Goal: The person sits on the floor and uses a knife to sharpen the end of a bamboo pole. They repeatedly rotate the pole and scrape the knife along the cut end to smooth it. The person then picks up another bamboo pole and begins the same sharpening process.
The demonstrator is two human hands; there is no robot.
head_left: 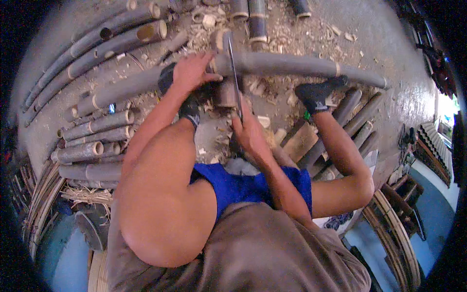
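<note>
A long grey bamboo pole (287, 64) lies crosswise in front of me, over a short thick bamboo or wood piece (225, 93). My left hand (193, 70) grips the pole from above, thumb spread toward the blade. In my right hand (250, 131) is a handsaw (234, 68), its fingers wrapped round the handle. The narrow blade, seen almost edge-on, crosses the pole just right of my left hand; its teeth and any cut cannot be made out. My dark-covered left foot (167, 78) is against the pole, and the right foot (316, 92) is close under its right part.
Long bamboo poles (97, 57) lie at the far left, with stacked short bamboo lengths (104, 124) nearer. More bamboo pieces (257, 27) are at the back and beside my right leg. Wood shavings (287, 29) litter the floor. Bundled strips (396, 228) stand at the lower right.
</note>
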